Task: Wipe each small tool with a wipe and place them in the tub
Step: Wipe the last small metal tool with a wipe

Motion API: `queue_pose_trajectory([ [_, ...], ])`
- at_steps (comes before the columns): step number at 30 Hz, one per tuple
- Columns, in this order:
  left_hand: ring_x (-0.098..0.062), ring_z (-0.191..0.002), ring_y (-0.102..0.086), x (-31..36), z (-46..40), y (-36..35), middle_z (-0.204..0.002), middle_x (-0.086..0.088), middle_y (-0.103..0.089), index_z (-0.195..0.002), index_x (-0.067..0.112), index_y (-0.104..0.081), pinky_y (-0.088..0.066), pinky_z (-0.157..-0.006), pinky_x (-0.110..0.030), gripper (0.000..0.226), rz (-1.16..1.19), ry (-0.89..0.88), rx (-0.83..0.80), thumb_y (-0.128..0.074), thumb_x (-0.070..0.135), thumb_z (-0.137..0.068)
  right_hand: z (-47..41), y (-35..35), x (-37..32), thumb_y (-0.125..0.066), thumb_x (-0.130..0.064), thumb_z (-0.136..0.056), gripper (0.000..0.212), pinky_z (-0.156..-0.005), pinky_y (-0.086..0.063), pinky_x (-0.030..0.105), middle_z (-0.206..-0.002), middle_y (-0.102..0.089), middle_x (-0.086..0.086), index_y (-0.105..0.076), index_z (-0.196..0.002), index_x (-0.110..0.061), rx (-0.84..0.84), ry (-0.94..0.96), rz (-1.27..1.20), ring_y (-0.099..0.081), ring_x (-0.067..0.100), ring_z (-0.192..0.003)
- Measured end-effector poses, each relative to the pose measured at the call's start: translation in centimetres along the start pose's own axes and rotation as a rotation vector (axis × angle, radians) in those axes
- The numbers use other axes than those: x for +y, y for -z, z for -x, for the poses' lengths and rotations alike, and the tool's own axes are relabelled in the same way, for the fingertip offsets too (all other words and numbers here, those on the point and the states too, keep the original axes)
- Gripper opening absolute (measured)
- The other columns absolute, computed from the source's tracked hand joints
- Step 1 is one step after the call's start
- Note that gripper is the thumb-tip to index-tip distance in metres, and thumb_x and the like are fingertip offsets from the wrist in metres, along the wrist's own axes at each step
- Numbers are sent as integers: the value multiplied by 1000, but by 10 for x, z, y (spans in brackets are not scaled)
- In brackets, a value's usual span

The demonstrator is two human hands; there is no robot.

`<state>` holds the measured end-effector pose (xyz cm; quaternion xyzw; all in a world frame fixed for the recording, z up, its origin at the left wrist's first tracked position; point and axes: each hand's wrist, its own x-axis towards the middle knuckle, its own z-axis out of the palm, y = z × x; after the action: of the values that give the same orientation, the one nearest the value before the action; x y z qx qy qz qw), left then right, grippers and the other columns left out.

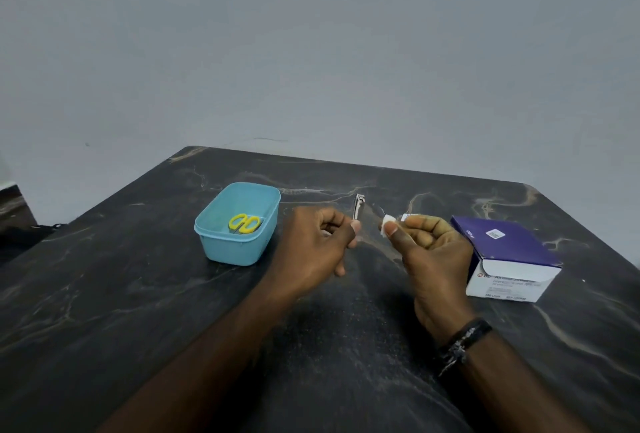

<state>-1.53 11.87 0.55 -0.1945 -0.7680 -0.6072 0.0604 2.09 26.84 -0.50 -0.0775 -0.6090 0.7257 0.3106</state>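
My left hand (318, 245) pinches a small silver nail clipper (357, 206) by its lower end, holding it upright above the table. My right hand (429, 252) pinches a small white folded wipe (387, 224) between thumb and fingers, a short gap to the right of the clipper. A light blue plastic tub (221, 245) stands to the left of my left hand. Inside it lies a pair of scissors with yellow handles (244, 223).
A purple and white box of wipes (509, 256) sits on the dark marbled table (138, 311) just right of my right hand. A black wristband is on my right wrist. A pale grey wall rises behind the table's far edge.
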Motion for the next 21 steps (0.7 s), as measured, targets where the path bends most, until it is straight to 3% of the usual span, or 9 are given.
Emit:
queue_pose_trajectory([
  [2,-7,-44,-59,13,-4,12,-71,1,-72,-80,16,-71,-46,-49,-23,17,-95,-68,79,-64,27,-91,1,-1,1,-79,-5,-77,20,-65,-56,22,-65,-72,0,-62,-84,-12,-6,3,20,-68,13,-66],
  [5,-3,-62,-62,38,-9,42,-71,8,-71,-76,21,-75,-49,-60,-24,16,-381,-163,207,-69,33,-86,2,-1,0,-79,-5,-77,20,-66,-56,22,-68,-73,1,-62,-83,-14,-19,11,35,-70,14,-69],
  [8,-20,-62,-58,48,-18,88,-54,3,-59,-48,19,-57,-37,-52,-26,35,-772,-129,342,-72,31,-77,3,-1,0,-80,-6,-77,20,-67,-56,25,-69,-73,3,-62,-82,-14,-28,19,48,-69,16,-70],
  [10,-37,-74,-55,41,-27,114,-51,-1,-49,-42,12,-46,-36,-58,-32,39,-936,-63,362,-70,27,-69,3,-3,0,-80,-6,-76,20,-69,-55,30,-72,-74,7,-62,-82,-14,-28,20,47,-69,19,-72],
  [13,-39,-116,-39,31,-34,124,-80,-4,-63,-64,14,-65,-35,-75,-38,16,-1047,210,275,-74,27,-69,3,-4,0,-80,-7,-77,20,-68,-55,30,-75,-74,10,-62,-82,-13,-27,22,51,-70,20,-72],
  [15,-37,-133,-23,26,-37,124,-100,-3,-65,-84,17,-70,-35,-83,-41,25,-1186,341,136,-78,35,-69,2,-3,-2,-79,-7,-77,19,-65,-54,26,-72,-74,6,-62,-81,-15,-22,24,51,-69,18,-70],
  [18,-39,-140,-13,18,-42,121,-107,-3,-66,-91,18,-70,-37,-94,-43,36,-1327,363,-8,-79,43,-67,2,-2,-4,-80,-9,-77,19,-60,-53,21,-70,-74,3,-62,-82,-16,-12,27,53,-70,16,-69],
  [21,-40,-142,-10,11,-45,116,-97,1,-64,-93,17,-68,-39,-103,-43,39,-1387,355,-80,-76,47,-70,2,-1,-4,-80,-10,-77,19,-59,-53,20,-70,-74,3,-62,-82,-15,-11,24,55,-71,15,-69],
])
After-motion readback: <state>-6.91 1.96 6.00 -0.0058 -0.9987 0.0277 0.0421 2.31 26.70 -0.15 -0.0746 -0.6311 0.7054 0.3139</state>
